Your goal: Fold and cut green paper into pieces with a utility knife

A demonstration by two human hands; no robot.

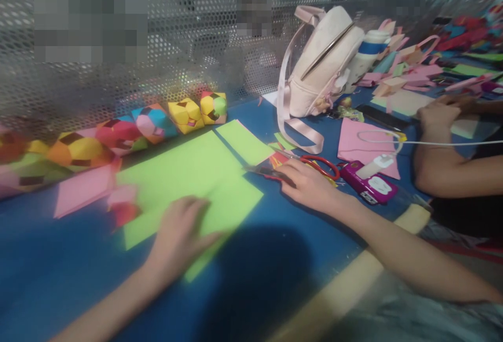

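My left hand (pixel 181 234) lies on light green paper (pixel 231 198), thumb spread away from its fingers; motion blurs it. Another light green sheet (pixel 168 161) lies behind, partly under the front piece. My right hand (pixel 308 182) is closed around dark-bladed scissors (pixel 261 171), whose tips point left at the paper's right corner. Beside that hand, red handle loops (pixel 324 166) show; I cannot tell if they belong to the same scissors. A narrower green piece (pixel 243 142) lies apart from the large sheet, near the blades.
Folded paper balls (pixel 184 115) line the perforated metal screen (pixel 176 33). Pink paper (pixel 84 190) lies at left. A pale backpack (pixel 322 64), a bottle (pixel 367 56) and a purple device (pixel 369 182) with a cable stand right. Another person's arm (pixel 451 169) rests at far right.
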